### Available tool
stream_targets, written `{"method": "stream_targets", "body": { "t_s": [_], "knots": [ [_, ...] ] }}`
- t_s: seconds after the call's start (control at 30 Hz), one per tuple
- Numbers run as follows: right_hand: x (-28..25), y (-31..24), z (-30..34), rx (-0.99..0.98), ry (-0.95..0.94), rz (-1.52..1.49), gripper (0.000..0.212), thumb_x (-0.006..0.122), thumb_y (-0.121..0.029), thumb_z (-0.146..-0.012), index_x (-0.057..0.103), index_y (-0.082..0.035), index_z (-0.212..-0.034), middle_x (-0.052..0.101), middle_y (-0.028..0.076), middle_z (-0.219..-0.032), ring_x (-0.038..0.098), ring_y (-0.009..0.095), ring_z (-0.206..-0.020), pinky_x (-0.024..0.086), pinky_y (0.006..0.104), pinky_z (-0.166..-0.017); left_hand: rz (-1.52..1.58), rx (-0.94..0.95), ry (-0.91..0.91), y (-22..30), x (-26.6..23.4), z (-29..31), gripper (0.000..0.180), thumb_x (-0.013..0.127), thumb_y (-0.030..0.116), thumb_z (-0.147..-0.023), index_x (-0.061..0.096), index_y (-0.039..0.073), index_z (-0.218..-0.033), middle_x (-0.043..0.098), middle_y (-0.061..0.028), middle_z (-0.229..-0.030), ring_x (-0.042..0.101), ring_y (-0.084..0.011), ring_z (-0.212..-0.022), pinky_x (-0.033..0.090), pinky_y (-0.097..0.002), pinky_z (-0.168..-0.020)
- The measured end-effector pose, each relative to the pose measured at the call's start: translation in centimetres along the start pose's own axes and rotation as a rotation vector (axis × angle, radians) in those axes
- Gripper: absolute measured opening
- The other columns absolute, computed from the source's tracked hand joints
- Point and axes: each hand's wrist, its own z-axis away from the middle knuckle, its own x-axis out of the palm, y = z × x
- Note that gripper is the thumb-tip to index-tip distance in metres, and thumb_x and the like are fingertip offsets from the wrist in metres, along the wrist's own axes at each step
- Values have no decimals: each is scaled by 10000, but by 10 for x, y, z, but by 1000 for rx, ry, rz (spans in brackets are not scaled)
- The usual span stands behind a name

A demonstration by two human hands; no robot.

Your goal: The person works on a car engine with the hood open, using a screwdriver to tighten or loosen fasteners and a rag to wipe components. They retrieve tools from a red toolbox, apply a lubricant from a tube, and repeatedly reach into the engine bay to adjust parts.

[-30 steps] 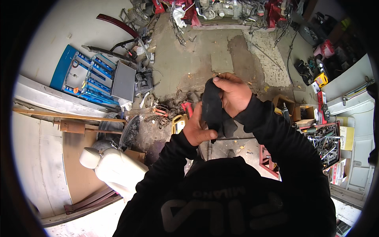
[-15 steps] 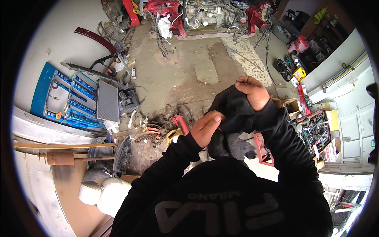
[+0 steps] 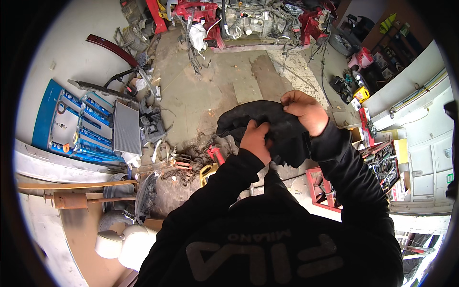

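Note:
Between my hands, above the floor, I hold a crumpled black cloth (image 3: 251, 112) with uneven edges; what kind of piece it is I cannot make out. My right hand (image 3: 308, 114) pinches its upper right edge, the thumb and fingers pressed together. My left hand (image 3: 256, 143) grips the middle from the near side, its fingers bent into the folds and partly hidden. Part of the cloth hangs down between and below the two hands, and another part spreads out to the left past my left hand.
Ahead stands a car front (image 3: 258, 24) with its engine bare and wires hanging. Blue racks (image 3: 91, 119) and a radiator (image 3: 126, 126) lean at left. Chains (image 3: 184, 167) and a yellow jug (image 3: 206, 173) lie near. At right sit a tool tray (image 3: 385, 165) and a red frame (image 3: 319, 191).
My left hand has moved forward and turned, fingers now over the cloth. The cloth, bunched and hanging before, is spread wider and raised to the left. My right hand has hardly moved.

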Motion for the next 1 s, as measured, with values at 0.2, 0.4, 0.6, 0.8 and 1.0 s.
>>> {"method": "stream_targets", "body": {
  "t_s": [0.2,0.4,0.6,0.8,1.0],
  "knots": [
    [-97,-12,-72,-65,-41,434,184,660,-61,-940,683,11,-1109,668,29,-998,600,115,-950,483,271,-874,53,-53,-71,-33,-14,-57,147,703,150,-1036,703,5,-1061,630,-178,-960,641,-370,-897,514,-433,-817],
    [-205,-3,-145,-127,-95,779,372,836,-315,-952,675,13,-1021,676,118,-915,656,231,-818,527,385,-749,283,-262,-122,-33,20,-152,230,620,186,-1128,655,-24,-1040,569,-24,-870,538,-138,-818,460,-302,-778],
    [-254,-12,-141,-746,249,784,122,748,-45,-870,657,-5,-942,670,172,-874,670,417,-797,559,473,-728,572,-518,-65,-8,82,-246,313,550,257,-1173,666,0,-1038,493,90,-830,442,-28,-798,405,-238,-729],
    [-259,77,-134,-337,-106,352,123,628,-66,-1003,692,7,-1079,711,223,-1017,694,438,-966,558,458,-817,1035,-478,-58,9,131,-316,292,472,214,-1181,640,-23,-1209,737,-124,-1168,728,-252,-1107,571,-394,-1016],
    [-309,184,-173,-48,-423,254,375,541,-256,-1069,723,-8,-1282,753,196,-1272,688,343,-1239,498,402,-1106,1301,-470,-91,17,172,-371,522,399,375,-1190,569,-63,-1417,663,-242,-1435,654,-418,-1322,483,-548,-1178]
  ]
}}
